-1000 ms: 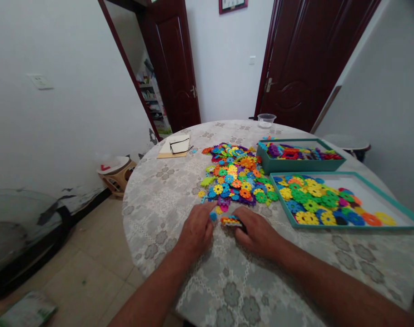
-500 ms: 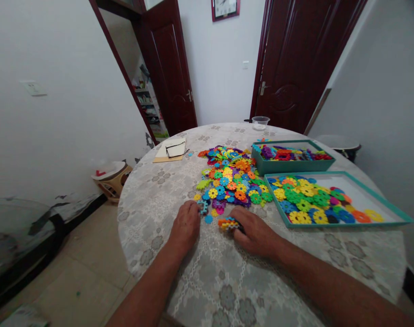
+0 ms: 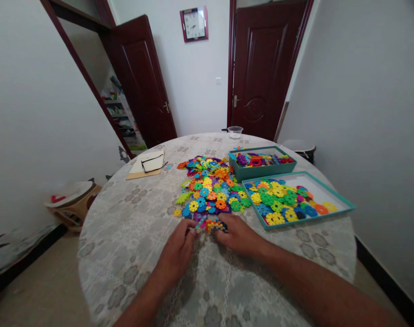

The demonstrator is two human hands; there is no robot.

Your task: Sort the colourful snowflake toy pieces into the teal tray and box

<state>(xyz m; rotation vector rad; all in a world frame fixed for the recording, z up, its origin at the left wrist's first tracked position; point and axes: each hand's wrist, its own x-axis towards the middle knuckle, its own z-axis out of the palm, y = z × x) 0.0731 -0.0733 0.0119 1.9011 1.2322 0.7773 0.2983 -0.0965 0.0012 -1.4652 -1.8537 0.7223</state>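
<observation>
My left hand pinches a light-blue notched disc, seen nearly edge-on. Close beside it, my right hand is closed around a cluster of interlocked notched discs, orange and yellow with dark parts toward the palm. The disc and the cluster almost meet; whether they touch I cannot tell. Just beyond both hands lies a loose pile of colourful notched discs in blue, yellow, orange, green and purple. Fingers hide part of what each hand holds.
A shallow teal-edged tray of discs lies at the right, with a deeper teal box behind it. Black-framed glasses rest on a notepad at the left. A clear plastic bowl stands by the table's far edge.
My left hand has lifted the light-blue disc from near the pile and brought it beside the cluster. My hands are closer together. The view has turned right and tilted up.
</observation>
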